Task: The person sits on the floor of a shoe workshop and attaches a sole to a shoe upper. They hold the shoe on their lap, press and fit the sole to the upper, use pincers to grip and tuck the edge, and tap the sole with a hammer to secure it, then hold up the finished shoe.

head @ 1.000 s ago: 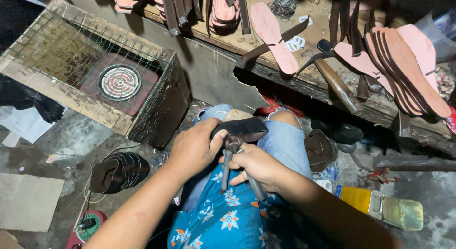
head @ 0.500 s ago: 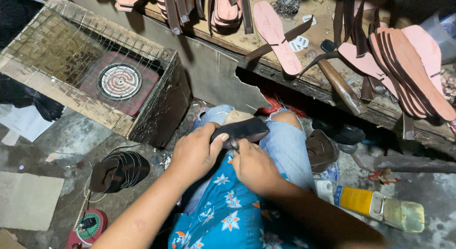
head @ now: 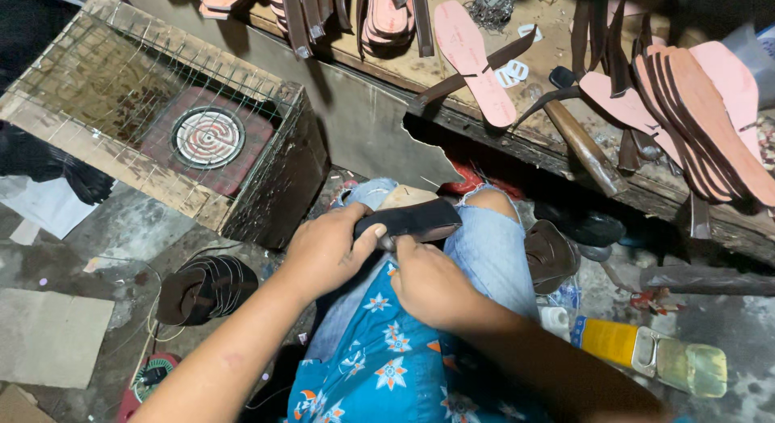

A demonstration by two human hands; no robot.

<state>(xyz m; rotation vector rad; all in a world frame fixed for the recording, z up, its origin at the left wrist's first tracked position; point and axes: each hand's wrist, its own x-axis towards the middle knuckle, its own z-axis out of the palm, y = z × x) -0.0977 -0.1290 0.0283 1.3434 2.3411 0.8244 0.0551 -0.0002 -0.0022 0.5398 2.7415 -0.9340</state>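
The right hand (head: 432,282) is curled, its fingertips hidden beneath the black sole (head: 412,219); what they grip is unclear. The left hand (head: 327,249) pinches the sole's near end, thumb on top.

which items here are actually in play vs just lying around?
In hand:
left hand gripping the black sandal sole on the lap
right hand pressed under it

Lying about:
pink insoles on the bench
hammer
wire-topped box with coil heater
stack of dark soles on the floor
yellow-labelled bottle
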